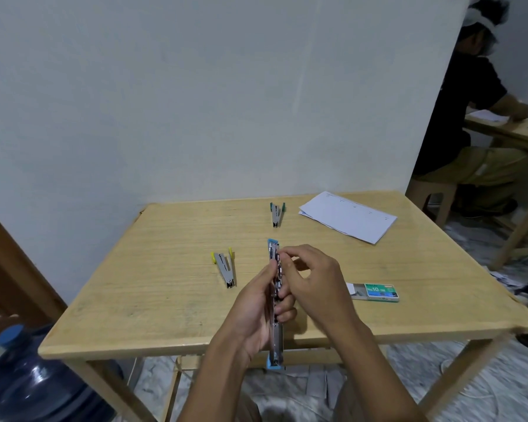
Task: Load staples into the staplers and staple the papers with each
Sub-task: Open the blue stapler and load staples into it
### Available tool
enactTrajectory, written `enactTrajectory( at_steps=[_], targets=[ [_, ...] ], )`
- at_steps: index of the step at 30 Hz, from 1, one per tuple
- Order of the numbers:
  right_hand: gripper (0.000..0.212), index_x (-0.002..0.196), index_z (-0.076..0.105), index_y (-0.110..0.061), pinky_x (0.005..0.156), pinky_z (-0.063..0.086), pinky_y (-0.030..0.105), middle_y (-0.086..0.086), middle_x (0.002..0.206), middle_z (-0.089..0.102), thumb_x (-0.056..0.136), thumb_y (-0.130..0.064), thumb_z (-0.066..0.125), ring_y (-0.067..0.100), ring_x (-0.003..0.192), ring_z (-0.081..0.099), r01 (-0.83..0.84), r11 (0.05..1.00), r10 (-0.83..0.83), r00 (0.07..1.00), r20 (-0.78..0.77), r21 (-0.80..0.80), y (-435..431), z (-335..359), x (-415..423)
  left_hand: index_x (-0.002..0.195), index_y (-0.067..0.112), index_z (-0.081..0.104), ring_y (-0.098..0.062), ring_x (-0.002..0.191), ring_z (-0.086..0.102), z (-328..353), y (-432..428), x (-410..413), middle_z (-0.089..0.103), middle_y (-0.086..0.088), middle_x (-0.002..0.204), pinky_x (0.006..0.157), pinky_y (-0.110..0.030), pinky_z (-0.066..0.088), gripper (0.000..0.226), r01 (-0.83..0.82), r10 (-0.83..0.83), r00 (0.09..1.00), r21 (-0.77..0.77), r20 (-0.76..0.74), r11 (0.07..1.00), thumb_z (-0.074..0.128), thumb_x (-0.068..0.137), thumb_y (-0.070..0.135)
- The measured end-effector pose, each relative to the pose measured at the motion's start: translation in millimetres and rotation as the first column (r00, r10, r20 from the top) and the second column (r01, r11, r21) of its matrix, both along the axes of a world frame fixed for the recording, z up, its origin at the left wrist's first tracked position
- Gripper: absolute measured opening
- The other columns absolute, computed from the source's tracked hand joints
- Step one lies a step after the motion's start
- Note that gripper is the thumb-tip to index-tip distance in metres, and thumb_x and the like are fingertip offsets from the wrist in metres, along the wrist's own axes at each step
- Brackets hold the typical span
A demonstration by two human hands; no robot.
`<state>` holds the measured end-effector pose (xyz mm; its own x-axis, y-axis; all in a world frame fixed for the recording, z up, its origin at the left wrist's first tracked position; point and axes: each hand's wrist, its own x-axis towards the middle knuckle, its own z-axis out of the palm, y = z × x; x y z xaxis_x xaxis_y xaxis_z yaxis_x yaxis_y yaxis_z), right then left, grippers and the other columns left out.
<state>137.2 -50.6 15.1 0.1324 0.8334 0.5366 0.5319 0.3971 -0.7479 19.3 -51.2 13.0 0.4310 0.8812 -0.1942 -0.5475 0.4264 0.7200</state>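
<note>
Forearms rise from the bottom edge and meet on the blue stapler (276, 339), which is swung fully open into one long strip. Its long axis runs almost straight away from the person. The near blue end hangs past the front edge of the table (165, 269), and the far blue end points toward the wall.

The left hand (256, 312) comes in from the left and grips the stapler around its middle, fingers curled under and round it, so the metal channel faces up. The right hand (314, 278) reaches in from the right, slightly farther out along the strip. Its fingertips (282, 255) pinch down on the upper half of the channel. Whether a strip of staples sits between them is too small to tell. I judge this to be the loading step, and it turns on keeping the right hand's pinch in line with the channel.

On the table just left of the hands lies a yellow stapler (224, 268), splayed open. A green stapler (276, 214), also splayed, lies farther back, near the middle. To the right of the hands, near the table edge, is a green staple box (377, 292) with its tray slid partly out. The papers (348, 216) lie at the far right corner, well apart from the hands. A blue water bottle (34, 382) stands on the floor at the left, and another person (476, 95) sits at a second table in the background.
</note>
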Motion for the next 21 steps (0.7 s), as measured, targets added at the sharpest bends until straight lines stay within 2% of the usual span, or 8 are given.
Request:
enactTrajectory(
  at_steps=[5,8,11,13,18,21],
  targets=[
    [0.005,0.084,0.067,-0.025,0.069,0.054,0.035,-0.016,0.087,0.065,0.088,-0.023,0.064,0.007,0.076,0.065,-0.035,0.999,0.033,0.998,0.047,0.028,-5,-4,0,0.101,0.01,0.058,-0.009,0.038,0.03,2,-1,0,0.035,-0.001,0.059,0.04,-0.021,0.023,0.029,-0.02,0.019,0.999,-0.01,-0.048,1.0,0.047,0.099,0.037],
    [0.008,0.082,0.063,-0.021,0.07,0.054,0.033,-0.014,0.085,0.062,0.088,-0.026,0.061,0.009,0.08,0.064,-0.066,0.993,0.063,0.997,0.034,0.094,-11,-7,2,0.11,0.01,0.052,-0.008,0.038,0.03,-1,2,-1,0.037,0.0,0.057,0.04,-0.022,0.023,0.031,-0.049,0.048,0.998,-0.029,-0.033,0.998,0.047,0.099,0.038],
    [0.009,0.083,0.064,-0.018,0.072,0.052,0.026,-0.012,0.088,0.064,0.088,-0.024,0.061,0.007,0.082,0.064,-0.095,0.988,0.091,0.995,0.036,0.124,-16,-11,2,0.097,0.009,0.053,-0.008,0.038,0.032,-3,6,-4,0.041,0.0,0.055,0.039,-0.021,0.025,0.028,-0.077,0.076,0.997,-0.038,-0.009,0.996,0.049,0.099,0.036],
    [0.007,0.084,0.066,-0.017,0.072,0.051,0.026,-0.011,0.088,0.065,0.088,-0.022,0.062,0.007,0.082,0.063,-0.085,0.987,0.081,0.996,0.038,0.139,-18,-15,3,0.087,0.012,0.055,-0.009,0.039,0.033,0,6,-4,0.044,0.0,0.055,0.038,-0.02,0.028,0.026,-0.084,0.084,0.996,-0.04,-0.013,0.996,0.049,0.099,0.034],
    [0.004,0.082,0.069,-0.015,0.075,0.05,0.031,-0.009,0.084,0.068,0.083,-0.019,0.068,0.008,0.084,0.063,-0.09,0.978,0.087,0.996,0.024,0.189,-18,-20,4,0.088,0.01,0.057,-0.009,0.041,0.038,2,5,-3,0.05,-0.001,0.058,0.039,-0.02,0.03,0.025,-0.111,0.111,0.994,-0.056,-0.008,0.992,0.052,0.097,0.033],
    [0.008,0.091,0.071,-0.021,0.078,0.051,0.025,-0.013,0.086,0.068,0.083,-0.021,0.071,0.01,0.087,0.065,-0.097,0.989,0.106,0.991,-0.078,0.113,-20,-19,3,0.09,0.009,0.059,-0.008,0.039,0.037,3,6,-1,0.049,-0.001,0.059,0.037,-0.019,0.03,0.025,-0.125,0.125,0.992,-0.061,0.0,0.99,0.055,0.096,0.032]
  ],
)
